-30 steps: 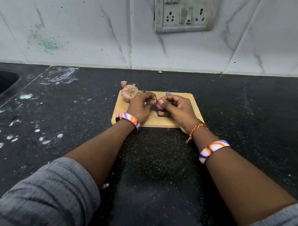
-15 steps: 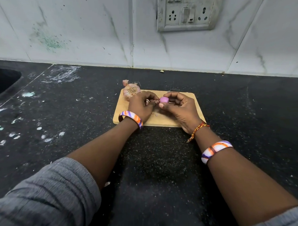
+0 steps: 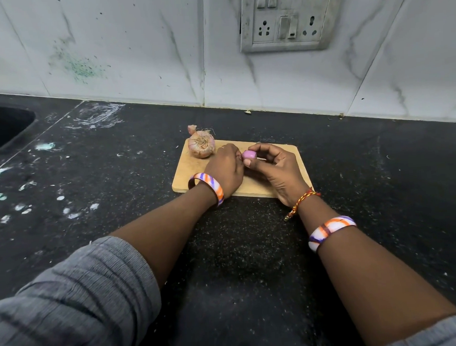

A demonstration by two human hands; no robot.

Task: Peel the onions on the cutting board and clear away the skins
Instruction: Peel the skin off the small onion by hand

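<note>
Peeled purple onion [image 3: 248,154] pinched above cutting board [image 3: 187,172] by right hand [image 3: 276,170], left hand [image 3: 225,170] curled against it, unpeeled onion [image 3: 201,147] at board's far left corner.

Dim, even light; sharp centre; wide-angle bending at edges.

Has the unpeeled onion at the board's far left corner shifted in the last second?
No. The unpeeled onion sits at the same far-left corner of the cutting board.
</note>
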